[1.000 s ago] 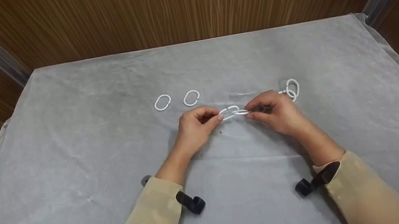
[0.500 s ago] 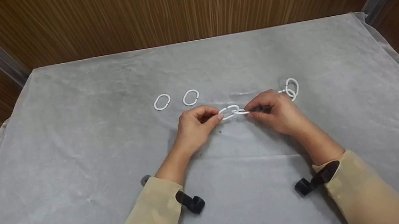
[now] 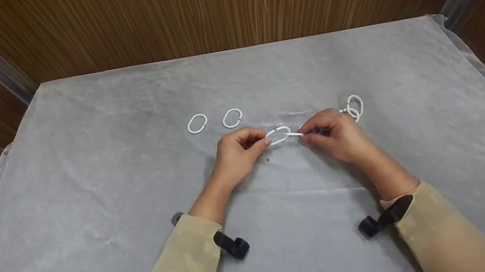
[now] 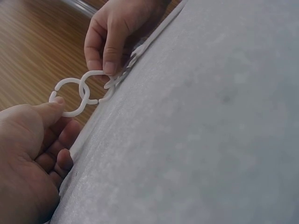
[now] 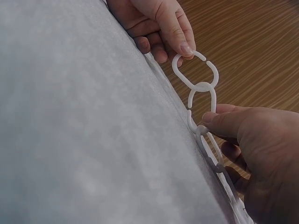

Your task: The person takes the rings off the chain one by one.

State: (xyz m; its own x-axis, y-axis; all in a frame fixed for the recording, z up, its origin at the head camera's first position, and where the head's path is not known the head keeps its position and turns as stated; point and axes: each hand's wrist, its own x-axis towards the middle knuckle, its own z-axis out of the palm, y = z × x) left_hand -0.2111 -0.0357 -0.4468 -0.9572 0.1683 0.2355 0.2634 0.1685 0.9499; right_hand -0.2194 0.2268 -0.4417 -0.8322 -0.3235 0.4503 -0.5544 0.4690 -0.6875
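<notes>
Between the thumb and fingers of my left hand [image 3: 240,153] is the outer end of a white oval plastic curtain ring [image 4: 74,114] with a gap in its side. It is looped through a second curtain ring [image 5: 213,100], which my right hand [image 3: 335,136] pinches at the thumb. Both rings are held up above the cloth, the gap of each visible in the right wrist view. From the second ring more linked rings [image 5: 201,144] trail down past my right fingers. The chain's far end ring [image 3: 362,106] lies on the cloth beyond my right hand; its middle is partly hidden behind that hand.
Two loose curtain rings lie side by side past my left hand, one ring [image 3: 189,127] farther left and the other ring [image 3: 224,121] nearer. A grey cloth [image 3: 133,182] covers the table. Wood-grain panels [image 3: 222,8] stand behind and at both sides.
The ring in my right hand has tilted and now looks nearly edge-on in the head view. Both hands stay in almost the same place, with their holds unchanged.
</notes>
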